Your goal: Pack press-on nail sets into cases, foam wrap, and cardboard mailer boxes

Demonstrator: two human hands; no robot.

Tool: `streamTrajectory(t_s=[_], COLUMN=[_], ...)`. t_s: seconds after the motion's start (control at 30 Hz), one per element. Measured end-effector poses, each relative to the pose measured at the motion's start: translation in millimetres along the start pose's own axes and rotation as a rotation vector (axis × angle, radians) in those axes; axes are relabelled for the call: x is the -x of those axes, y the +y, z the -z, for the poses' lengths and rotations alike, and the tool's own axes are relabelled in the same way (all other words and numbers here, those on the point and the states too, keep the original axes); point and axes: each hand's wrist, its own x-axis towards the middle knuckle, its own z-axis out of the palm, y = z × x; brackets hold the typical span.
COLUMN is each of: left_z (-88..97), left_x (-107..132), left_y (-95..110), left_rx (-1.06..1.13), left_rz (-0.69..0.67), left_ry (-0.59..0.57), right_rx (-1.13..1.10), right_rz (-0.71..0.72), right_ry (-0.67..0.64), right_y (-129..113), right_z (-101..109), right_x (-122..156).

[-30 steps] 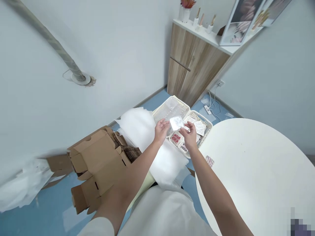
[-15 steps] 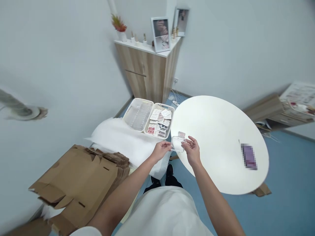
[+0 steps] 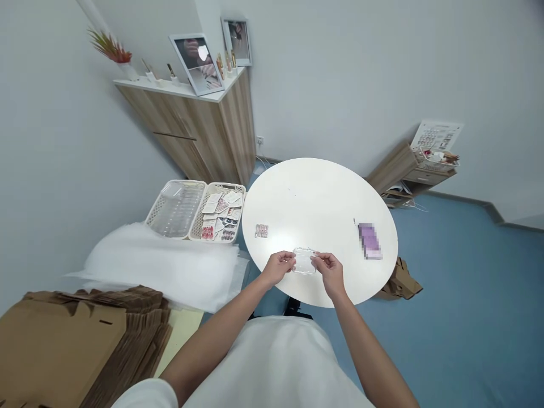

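A small clear plastic box [image 3: 304, 261] is held between my two hands, over the near part of the round white table [image 3: 323, 198]. My left hand [image 3: 278, 267] pinches its left edge with thumb and fingers. Its right edge is gripped by my right hand [image 3: 329, 271] in the same way. Nothing can be made out inside the box. On the table's left side lies a small card of press-on nails [image 3: 261, 230], apart from both hands.
Left of the table stand a white basket of nail cards [image 3: 217, 212] and a basket of clear boxes [image 3: 176, 208]. White sheets [image 3: 161, 266] and stacked flat cardboard boxes [image 3: 76, 340] lie nearer. A blurred purple object [image 3: 369, 241] rests on the table's right. Behind is a wooden cabinet [image 3: 191, 124].
My view has turned right, so the table now sits more centrally. My right-hand fingers, spread before, have closed on the box's right edge. The box is now over the table.
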Motion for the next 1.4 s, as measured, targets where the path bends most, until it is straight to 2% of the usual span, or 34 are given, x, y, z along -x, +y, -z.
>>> streamTrajectory(t_s=[0.1,0.23,0.33,0.43,0.63,0.8,1.0,1.17,1.4], left_z=[-26.6,-53.3,-68.4,-78.6,-83.0,-72.2,-60.5,-58.5,-60.0], left_x=[-13.9,-28.1,-34.2,-38.2,-44.0,-41.8,-46.7,-53.5,-59.4], left_y=[-4.2,-6.3,-5.9,-5.3,-5.1,-1.2,-2.7,-3.2,-3.5], left_rx=[-0.009,-0.033,-0.049,-0.036,-0.091,-0.310,-0.461,-0.459,-0.312], left_rz=[0.016,0.026,0.036,0.031,-0.006,-0.127,-0.156,-0.170,-0.142], left_ry=[0.030,0.046,0.020,0.013,-0.066,-0.102,-0.191,-0.238,-0.301], right_rx=[0.151,0.489,0.669,0.724,0.679,0.567,0.449,0.422,0.430], right_rz=[0.073,0.314,0.395,0.430,0.454,0.390,0.325,0.273,0.259], right_ry=[-0.089,-0.298,-0.461,-0.548,-0.548,-0.525,-0.500,-0.487,-0.449], right_y=[-2.2,-13.1,-21.2,-23.8,-18.0,-13.0,-11.0,-6.4,-2.3], right_z=[39.4,81.8,100.1,109.0,111.5,106.0,96.8,92.7,91.8], right_x=[-7.9,-18.6,-27.1,-36.1,-46.9,-49.2,-46.8,-45.5,-50.6])
